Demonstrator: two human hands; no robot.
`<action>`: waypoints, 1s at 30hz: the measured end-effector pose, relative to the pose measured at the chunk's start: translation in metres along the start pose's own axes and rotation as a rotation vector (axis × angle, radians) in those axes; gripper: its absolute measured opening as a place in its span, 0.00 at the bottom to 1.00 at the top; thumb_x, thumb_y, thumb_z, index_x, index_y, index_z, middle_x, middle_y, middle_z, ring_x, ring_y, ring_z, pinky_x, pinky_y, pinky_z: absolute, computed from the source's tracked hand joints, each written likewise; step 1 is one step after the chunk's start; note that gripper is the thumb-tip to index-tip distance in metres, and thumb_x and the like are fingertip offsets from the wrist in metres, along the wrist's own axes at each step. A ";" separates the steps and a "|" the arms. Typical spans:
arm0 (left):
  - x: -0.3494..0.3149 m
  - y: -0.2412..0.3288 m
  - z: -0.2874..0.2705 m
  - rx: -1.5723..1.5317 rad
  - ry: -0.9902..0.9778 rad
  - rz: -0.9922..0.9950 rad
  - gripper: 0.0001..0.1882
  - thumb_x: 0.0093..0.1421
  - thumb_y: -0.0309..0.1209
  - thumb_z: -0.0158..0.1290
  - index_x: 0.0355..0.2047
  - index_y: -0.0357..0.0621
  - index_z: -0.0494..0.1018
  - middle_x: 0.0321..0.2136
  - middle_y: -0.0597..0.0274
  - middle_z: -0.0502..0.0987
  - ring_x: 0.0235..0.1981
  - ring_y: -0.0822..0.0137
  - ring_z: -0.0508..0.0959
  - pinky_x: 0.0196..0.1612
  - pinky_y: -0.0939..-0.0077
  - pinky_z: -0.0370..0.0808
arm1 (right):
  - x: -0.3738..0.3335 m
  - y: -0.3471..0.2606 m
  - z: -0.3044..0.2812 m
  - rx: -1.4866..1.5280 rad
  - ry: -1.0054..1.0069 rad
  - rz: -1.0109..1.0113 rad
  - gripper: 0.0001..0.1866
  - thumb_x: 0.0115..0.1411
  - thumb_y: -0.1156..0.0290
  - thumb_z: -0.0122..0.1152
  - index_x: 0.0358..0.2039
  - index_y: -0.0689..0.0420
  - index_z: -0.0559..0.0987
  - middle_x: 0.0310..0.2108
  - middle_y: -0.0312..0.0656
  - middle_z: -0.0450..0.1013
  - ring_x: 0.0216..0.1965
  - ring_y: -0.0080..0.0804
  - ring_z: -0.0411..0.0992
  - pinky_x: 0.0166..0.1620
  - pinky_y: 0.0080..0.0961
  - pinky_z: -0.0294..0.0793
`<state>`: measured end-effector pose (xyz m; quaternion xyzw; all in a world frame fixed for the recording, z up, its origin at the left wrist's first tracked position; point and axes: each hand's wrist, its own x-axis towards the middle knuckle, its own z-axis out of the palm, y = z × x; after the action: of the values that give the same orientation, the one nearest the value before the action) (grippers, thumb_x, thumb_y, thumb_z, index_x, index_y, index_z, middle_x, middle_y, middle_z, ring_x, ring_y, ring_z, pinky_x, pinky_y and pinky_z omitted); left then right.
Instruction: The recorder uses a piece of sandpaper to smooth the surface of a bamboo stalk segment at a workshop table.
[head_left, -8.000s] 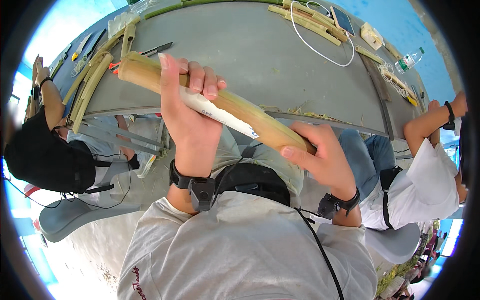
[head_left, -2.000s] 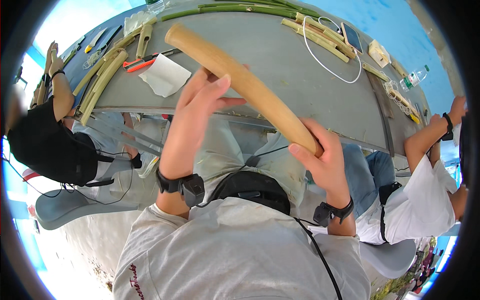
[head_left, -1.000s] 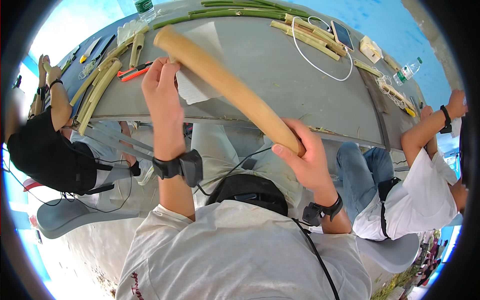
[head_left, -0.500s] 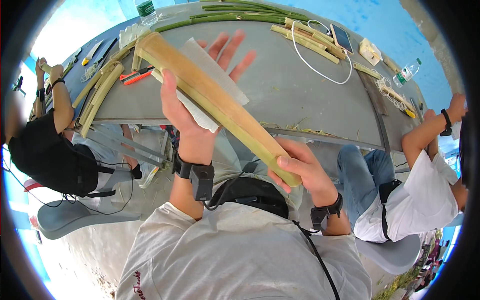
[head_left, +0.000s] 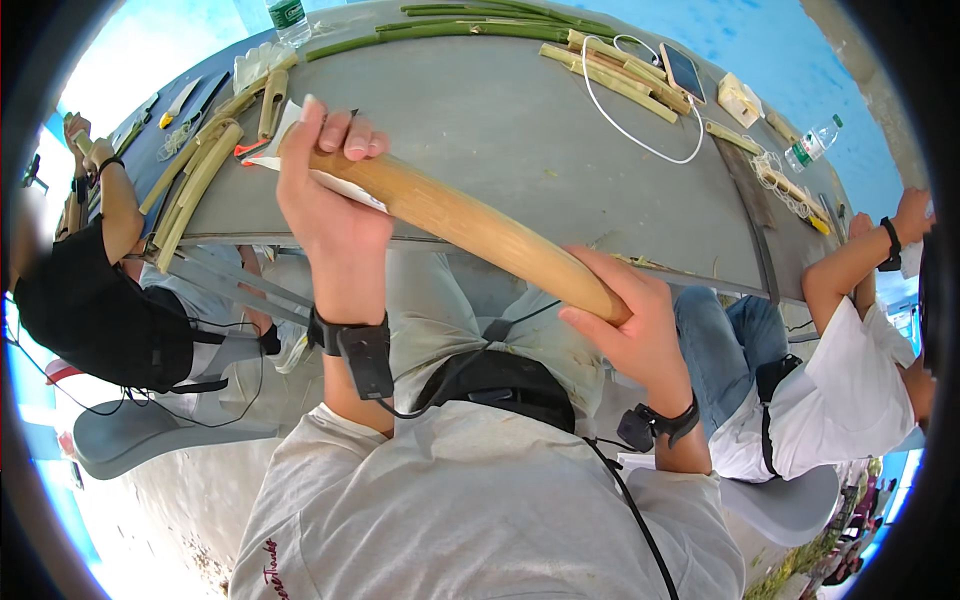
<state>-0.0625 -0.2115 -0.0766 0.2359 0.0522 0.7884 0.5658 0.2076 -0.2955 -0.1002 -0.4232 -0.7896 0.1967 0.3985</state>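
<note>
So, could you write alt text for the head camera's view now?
A person's left hand holds white paper against a bamboo piece; the right hand grips its near end. Bamboo strips lie on the gray table beyond.

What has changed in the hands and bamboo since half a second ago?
The left hand, fingers spread before, has closed around the bamboo piece and white sheet near the far end. The bamboo now lies more level across the picture. The right hand still grips the near end; the phone stayed put.
</note>
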 end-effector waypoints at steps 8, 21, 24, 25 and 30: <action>-0.037 -0.048 0.024 0.135 0.070 -0.192 0.10 0.60 0.29 0.54 0.26 0.48 0.63 0.19 0.69 0.62 0.20 0.70 0.66 0.27 0.73 0.67 | 0.009 -0.016 0.013 -0.009 0.002 0.085 0.24 0.49 0.65 0.71 0.48 0.53 0.78 0.35 0.45 0.78 0.31 0.42 0.76 0.36 0.26 0.75; -0.036 -0.039 0.021 0.110 -0.004 -0.087 0.10 0.59 0.26 0.55 0.34 0.49 0.64 0.21 0.66 0.67 0.24 0.70 0.71 0.28 0.74 0.71 | 0.006 -0.007 0.003 -0.069 -0.021 0.022 0.23 0.48 0.63 0.72 0.45 0.55 0.78 0.32 0.46 0.77 0.30 0.44 0.76 0.34 0.29 0.75; -0.012 -0.006 0.001 0.053 0.081 0.034 0.12 0.58 0.26 0.56 0.37 0.48 0.63 0.21 0.66 0.67 0.23 0.67 0.72 0.29 0.72 0.71 | -0.003 -0.004 -0.002 -0.035 -0.058 0.010 0.23 0.48 0.63 0.72 0.45 0.55 0.77 0.29 0.46 0.77 0.28 0.45 0.76 0.32 0.30 0.74; -0.009 -0.003 -0.002 -0.003 0.083 0.070 0.13 0.58 0.26 0.56 0.38 0.48 0.63 0.20 0.66 0.67 0.23 0.66 0.73 0.29 0.71 0.72 | -0.003 -0.004 -0.002 -0.006 -0.072 0.034 0.23 0.48 0.63 0.72 0.44 0.55 0.77 0.27 0.46 0.76 0.27 0.45 0.75 0.31 0.30 0.74; -0.059 -0.059 0.026 0.137 -0.046 -0.170 0.11 0.59 0.25 0.52 0.40 0.47 0.63 0.21 0.69 0.65 0.26 0.70 0.70 0.31 0.75 0.71 | 0.011 -0.014 0.022 -0.037 -0.015 0.050 0.19 0.48 0.64 0.71 0.40 0.56 0.78 0.26 0.45 0.76 0.27 0.46 0.75 0.31 0.31 0.73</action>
<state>0.0142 -0.2497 -0.0931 0.2868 0.1128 0.7266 0.6141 0.1790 -0.2940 -0.0992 -0.4485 -0.7854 0.1948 0.3796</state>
